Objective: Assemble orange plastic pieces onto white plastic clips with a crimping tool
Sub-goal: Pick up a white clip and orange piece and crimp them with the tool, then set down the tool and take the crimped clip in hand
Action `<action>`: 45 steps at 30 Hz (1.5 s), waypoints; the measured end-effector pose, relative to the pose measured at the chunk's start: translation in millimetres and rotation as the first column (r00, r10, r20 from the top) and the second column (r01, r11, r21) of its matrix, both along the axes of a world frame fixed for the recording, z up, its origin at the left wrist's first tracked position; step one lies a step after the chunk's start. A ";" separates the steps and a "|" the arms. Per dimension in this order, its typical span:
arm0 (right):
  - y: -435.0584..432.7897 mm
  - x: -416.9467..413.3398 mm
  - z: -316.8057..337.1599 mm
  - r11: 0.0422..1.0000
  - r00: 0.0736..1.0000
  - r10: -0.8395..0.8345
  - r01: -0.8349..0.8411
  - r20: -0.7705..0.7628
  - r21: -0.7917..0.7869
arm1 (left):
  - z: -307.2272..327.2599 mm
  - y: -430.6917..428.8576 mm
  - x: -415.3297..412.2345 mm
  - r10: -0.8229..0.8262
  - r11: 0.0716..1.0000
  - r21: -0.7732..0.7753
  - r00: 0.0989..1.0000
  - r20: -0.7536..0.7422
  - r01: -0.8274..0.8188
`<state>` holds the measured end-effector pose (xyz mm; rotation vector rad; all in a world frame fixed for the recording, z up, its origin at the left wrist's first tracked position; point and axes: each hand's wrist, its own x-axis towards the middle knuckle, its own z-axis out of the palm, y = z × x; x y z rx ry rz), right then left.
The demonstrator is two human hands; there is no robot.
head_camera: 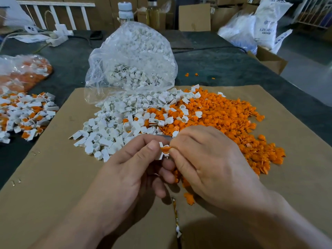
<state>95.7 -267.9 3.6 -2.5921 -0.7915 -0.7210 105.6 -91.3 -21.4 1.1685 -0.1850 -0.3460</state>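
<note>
The left hand pinches a white clip in its grip, just above the cardboard; the clip looks light and stiff, best held by its flat sides. The right hand has its grip pinched on an orange piece, pressing it onto the clip; the piece is tiny and likely slippery.

Clips white – pieces orange, cardboard brn.

Dark bench topped with a brown cardboard sheet.
Heaped on the cardboard: white clips touching orange pieces; clear bag of more clips across its far edge; at left on the bare bench, assembled orange-and-white pieces, a second bag, a white power strip.
</note>
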 end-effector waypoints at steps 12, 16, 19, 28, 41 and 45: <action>4.1 -3.7 1.4 0.999 0.997 0.003 0.002 -0.083 0.051 | 1.6 -1.1 -4.3 0.143 0.987 0.048 0.971 0.194 -0.155; 4.8 -3.2 1.1 1.000 0.997 0.003 -0.002 -0.077 0.024 | -1.5 -0.6 -3.1 0.130 0.984 0.097 0.977 0.168 -0.148; 4.8 -3.2 1.8 1.000 0.998 0.007 -0.007 -0.054 0.012 | -2.4 0.2 -3.6 0.128 0.972 0.167 0.966 0.227 -0.168; 3.2 -3.5 1.1 0.979 0.965 0.115 -0.070 -0.237 0.192 | -5.3 6.4 -0.4 0.056 0.969 0.214 0.953 0.299 -0.124; 2.5 -6.1 3.4 0.951 0.917 0.048 0.079 -0.396 0.298 | 0.5 1.4 -2.6 0.111 0.961 0.214 0.952 0.286 -0.177; 0.5 -4.5 5.1 0.987 0.970 0.078 -0.043 -0.230 0.154 | -1.0 0.2 -1.0 0.100 0.988 0.106 0.985 0.138 -0.115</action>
